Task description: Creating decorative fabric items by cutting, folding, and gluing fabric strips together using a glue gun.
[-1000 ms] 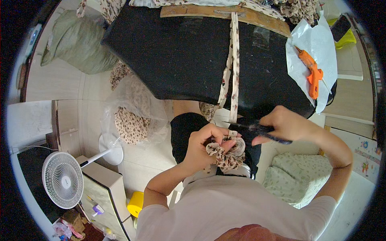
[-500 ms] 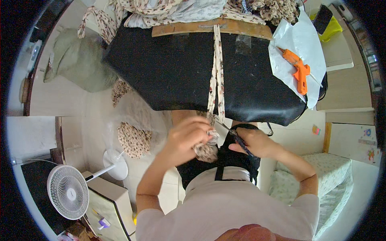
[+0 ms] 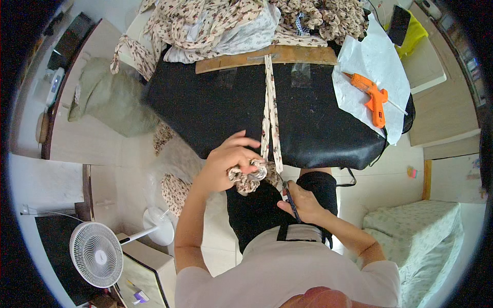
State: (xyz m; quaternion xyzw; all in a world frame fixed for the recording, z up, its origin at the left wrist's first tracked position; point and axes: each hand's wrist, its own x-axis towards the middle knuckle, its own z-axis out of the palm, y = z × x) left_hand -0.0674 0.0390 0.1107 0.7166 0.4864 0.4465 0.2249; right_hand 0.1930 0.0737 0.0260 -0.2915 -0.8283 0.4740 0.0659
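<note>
My left hand [image 3: 226, 161] holds a bunched, ruffled piece of printed fabric [image 3: 245, 179] between thumb and fingers, with some fingers raised. To its right, my right hand [image 3: 304, 201] is closed round a pair of dark-handled scissors [image 3: 290, 201]. The scissor tips point up toward the lower end of a cream patterned fabric strip [image 3: 270, 110]; whether they touch it I cannot tell. Two lengths of this strip run down from a wooden bar [image 3: 215, 63] across a black padded surface [image 3: 205, 108] to its near edge, over my lap.
An orange glue gun [image 3: 376, 100] lies on a white sheet [image 3: 354, 61] at the right. Patterned cloth [image 3: 215, 25] and a heap of ruffled fabric [image 3: 339, 20] are piled at the back. On the left stand a white fan [image 3: 96, 254] and a greenish sack [image 3: 110, 97].
My left hand has moved left with the ruffled fabric, and some of its fingers have lifted. My right hand has shifted left and down with the scissors. The whole view has tilted slightly.
</note>
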